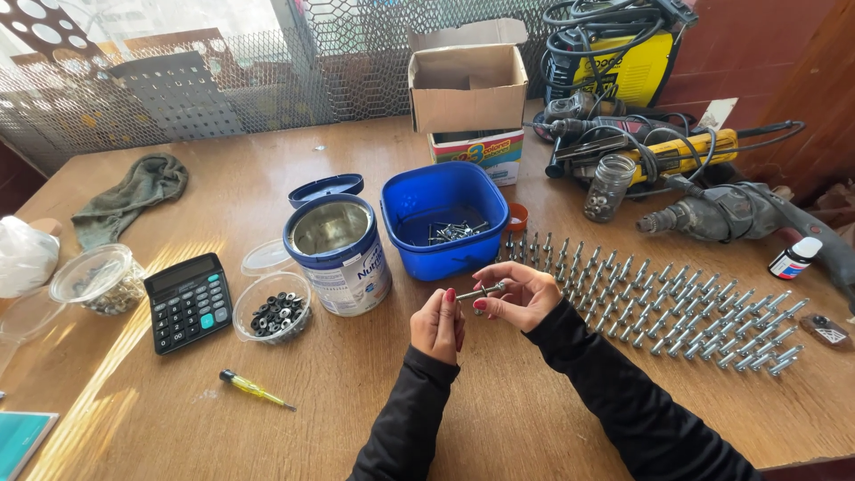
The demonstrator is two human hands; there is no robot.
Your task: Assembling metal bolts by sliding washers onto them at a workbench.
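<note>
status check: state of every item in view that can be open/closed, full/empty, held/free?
Left hand: pinching one end of the bolt.
Right hand: gripping the other end.
Grey metal bolt: held level between both hands.
Blue square plastic tub: open, a few bolts inside.
Round metal can: open, blue lid off behind it.
Brown cardboard box: flaps open.
Clear round dish of black washers: uncovered.
</note>
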